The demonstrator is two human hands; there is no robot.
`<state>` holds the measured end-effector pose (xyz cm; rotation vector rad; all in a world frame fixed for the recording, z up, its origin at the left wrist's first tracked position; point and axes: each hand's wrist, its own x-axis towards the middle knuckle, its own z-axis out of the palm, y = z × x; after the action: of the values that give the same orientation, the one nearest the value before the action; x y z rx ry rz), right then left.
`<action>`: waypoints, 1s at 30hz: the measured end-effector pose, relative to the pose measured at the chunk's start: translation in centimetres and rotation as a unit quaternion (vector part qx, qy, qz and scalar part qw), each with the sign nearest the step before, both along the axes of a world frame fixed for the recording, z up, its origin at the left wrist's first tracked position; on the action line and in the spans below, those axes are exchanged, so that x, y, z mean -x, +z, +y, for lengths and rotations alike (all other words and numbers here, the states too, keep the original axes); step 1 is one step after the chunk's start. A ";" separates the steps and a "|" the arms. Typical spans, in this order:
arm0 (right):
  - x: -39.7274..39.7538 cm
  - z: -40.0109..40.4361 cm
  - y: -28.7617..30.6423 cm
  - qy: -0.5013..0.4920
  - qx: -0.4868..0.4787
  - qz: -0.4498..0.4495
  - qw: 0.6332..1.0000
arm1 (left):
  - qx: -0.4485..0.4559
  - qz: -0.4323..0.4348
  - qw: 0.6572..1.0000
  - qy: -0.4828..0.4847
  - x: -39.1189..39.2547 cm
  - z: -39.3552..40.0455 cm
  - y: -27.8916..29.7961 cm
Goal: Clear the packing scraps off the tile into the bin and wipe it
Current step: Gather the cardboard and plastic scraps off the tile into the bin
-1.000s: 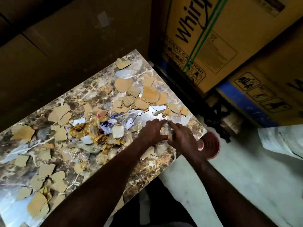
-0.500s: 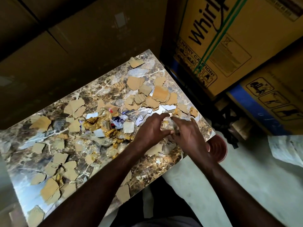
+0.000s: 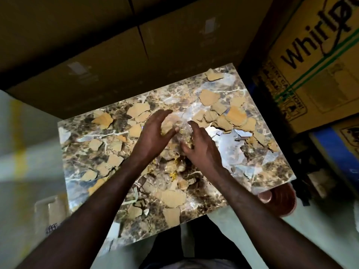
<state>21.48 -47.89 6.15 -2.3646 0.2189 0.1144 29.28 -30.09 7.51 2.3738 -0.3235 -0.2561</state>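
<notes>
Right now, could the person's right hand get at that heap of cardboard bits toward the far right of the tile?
Probably yes. The right hand is cupped around clear wrap in the middle of the tile, and the cardboard pieces lie just beyond it with nothing between.
</notes>
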 end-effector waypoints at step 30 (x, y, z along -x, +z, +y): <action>-2.7 1.3 -5.7 -0.061 0.005 0.020 0.998 | -0.069 0.116 0.981 0.138 4.4 2.5 -8.5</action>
<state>24.15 -46.58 0.45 -2.3539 0.3816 0.1017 24.92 -27.56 -0.95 2.4580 0.1368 -0.4298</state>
